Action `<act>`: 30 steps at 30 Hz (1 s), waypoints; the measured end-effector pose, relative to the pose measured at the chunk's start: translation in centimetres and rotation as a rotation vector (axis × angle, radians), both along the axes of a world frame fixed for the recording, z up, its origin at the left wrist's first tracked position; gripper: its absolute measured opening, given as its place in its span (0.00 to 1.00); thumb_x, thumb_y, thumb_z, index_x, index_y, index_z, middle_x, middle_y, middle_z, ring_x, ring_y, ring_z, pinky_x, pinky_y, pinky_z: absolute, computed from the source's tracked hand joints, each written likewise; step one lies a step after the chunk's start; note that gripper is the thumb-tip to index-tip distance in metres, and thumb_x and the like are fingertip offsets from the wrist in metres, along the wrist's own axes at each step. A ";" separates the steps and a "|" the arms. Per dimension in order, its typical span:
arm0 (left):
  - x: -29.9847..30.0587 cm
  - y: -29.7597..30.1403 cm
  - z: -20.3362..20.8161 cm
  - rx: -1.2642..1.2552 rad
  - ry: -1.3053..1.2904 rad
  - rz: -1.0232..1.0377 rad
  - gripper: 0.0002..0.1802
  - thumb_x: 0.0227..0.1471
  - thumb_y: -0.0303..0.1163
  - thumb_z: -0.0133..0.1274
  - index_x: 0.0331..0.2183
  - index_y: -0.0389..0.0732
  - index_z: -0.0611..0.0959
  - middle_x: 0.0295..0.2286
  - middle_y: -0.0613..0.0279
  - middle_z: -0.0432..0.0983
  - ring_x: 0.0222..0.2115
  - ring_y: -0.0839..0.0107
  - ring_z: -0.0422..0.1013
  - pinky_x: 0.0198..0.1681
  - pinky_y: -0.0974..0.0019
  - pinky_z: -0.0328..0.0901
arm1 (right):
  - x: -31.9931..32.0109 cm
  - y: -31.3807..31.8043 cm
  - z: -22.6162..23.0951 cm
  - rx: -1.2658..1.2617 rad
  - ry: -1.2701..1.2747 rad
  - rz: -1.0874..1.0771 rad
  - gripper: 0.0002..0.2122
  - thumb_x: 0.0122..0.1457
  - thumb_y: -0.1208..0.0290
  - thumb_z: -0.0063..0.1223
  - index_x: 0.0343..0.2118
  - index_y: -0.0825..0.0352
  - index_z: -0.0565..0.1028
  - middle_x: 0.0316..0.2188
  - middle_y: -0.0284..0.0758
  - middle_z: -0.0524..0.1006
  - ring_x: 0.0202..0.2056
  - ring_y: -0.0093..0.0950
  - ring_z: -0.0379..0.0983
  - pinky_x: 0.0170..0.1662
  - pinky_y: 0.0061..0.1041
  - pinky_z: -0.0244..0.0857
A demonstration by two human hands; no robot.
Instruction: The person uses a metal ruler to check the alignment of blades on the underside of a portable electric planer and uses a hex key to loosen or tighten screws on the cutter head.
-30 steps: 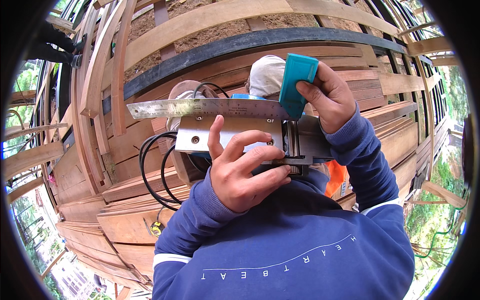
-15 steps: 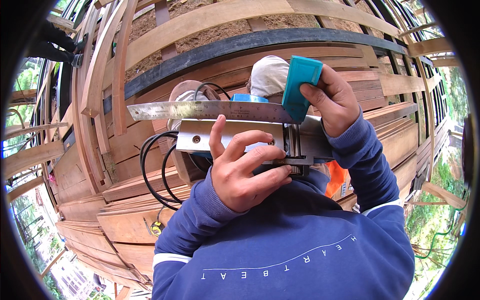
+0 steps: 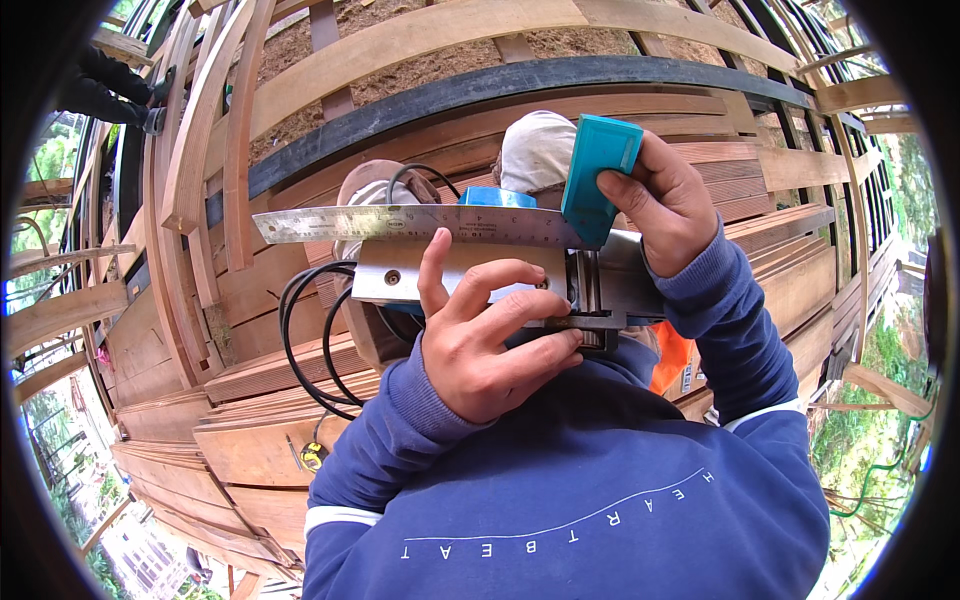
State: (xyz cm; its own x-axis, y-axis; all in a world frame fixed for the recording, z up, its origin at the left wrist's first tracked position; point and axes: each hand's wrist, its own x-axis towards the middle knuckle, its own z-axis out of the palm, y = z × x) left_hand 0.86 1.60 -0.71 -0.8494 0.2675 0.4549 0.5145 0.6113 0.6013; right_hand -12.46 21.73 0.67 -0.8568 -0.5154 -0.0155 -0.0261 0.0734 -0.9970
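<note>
My right hand [image 3: 666, 205] is closed on the teal handle of a try square [image 3: 602, 175], thumb in front. The square's steel blade, marked like a ruler, runs left along the far edge of an upturned electric planer [image 3: 450, 268]. The planer's flat metal sole faces up, with the cutter slot near its right part. My left hand [image 3: 495, 350] lies over the planer's near side, its fingers spread. Its fingertips rest by the slot and on the sole, and the index finger comes close to a screw hole. The planer sits on my lap, and its underside is hidden.
A black cable [image 3: 300, 320] loops left of the planer. Stacked brown boards [image 3: 260, 440] lie around me, with a yellow tape measure [image 3: 313, 457] on them. Timber rails and a dark beam [image 3: 430, 95] cross ahead. Another person's legs [image 3: 110, 90] stand at far left.
The try square and my right hand have shifted very slightly to the left. My left hand and the planer stay in place.
</note>
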 end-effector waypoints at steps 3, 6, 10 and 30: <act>0.0 0.0 0.0 0.002 -0.002 0.000 0.14 0.35 0.38 0.74 0.30 0.59 0.90 0.37 0.75 0.82 0.47 0.65 0.74 0.71 0.37 0.34 | 0.1 -0.1 0.1 0.005 0.002 -0.003 0.13 0.70 0.75 0.50 0.54 0.73 0.72 0.44 0.37 0.82 0.45 0.21 0.77 0.50 0.24 0.72; 0.0 0.0 -0.1 0.002 -0.001 0.002 0.14 0.35 0.38 0.74 0.30 0.59 0.90 0.37 0.75 0.82 0.47 0.65 0.74 0.71 0.37 0.34 | 0.0 0.0 0.1 0.028 0.011 0.001 0.13 0.70 0.76 0.50 0.54 0.73 0.72 0.45 0.37 0.82 0.45 0.22 0.77 0.51 0.24 0.72; 0.0 0.0 -0.1 0.003 0.004 0.003 0.14 0.35 0.38 0.74 0.30 0.59 0.90 0.37 0.75 0.82 0.47 0.65 0.74 0.71 0.37 0.34 | 0.1 0.0 0.1 0.011 -0.004 -0.005 0.13 0.70 0.76 0.50 0.55 0.73 0.72 0.45 0.38 0.81 0.45 0.22 0.77 0.51 0.24 0.72; 0.1 0.1 0.0 0.010 0.005 0.003 0.14 0.35 0.37 0.74 0.31 0.59 0.90 0.36 0.75 0.81 0.46 0.66 0.75 0.71 0.38 0.34 | 0.6 0.2 0.5 0.020 -0.009 -0.003 0.13 0.70 0.76 0.49 0.54 0.73 0.72 0.45 0.37 0.81 0.46 0.22 0.77 0.52 0.24 0.71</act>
